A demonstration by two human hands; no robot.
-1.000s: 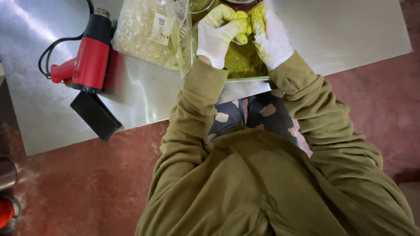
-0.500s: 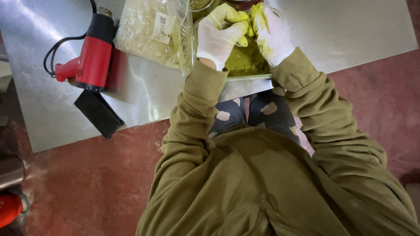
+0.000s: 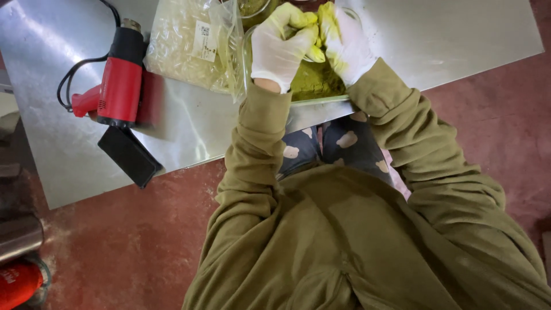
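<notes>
Both my hands wear white gloves stained yellow-green. My left hand (image 3: 281, 43) and my right hand (image 3: 344, 40) are curled together over a clear glass tray (image 3: 321, 102) that holds olive-green powder (image 3: 313, 80). The fingertips of both hands meet and pinch something small and yellowish between them; what it is stays hidden by the fingers. The tray sits at the near edge of a shiny metal table (image 3: 447, 40). My olive sleeves reach up from the bottom of the view.
A clear plastic bag of pale capsules (image 3: 183, 46) lies left of the tray. Further left rest a red and black heat gun (image 3: 117, 80) with its cord and a black phone (image 3: 129, 156) at the table edge. Red floor lies around the table.
My hands stay together over the tray, fingers shifting only slightly. The view has drifted a little, so the table items sit a bit lower and further right.
</notes>
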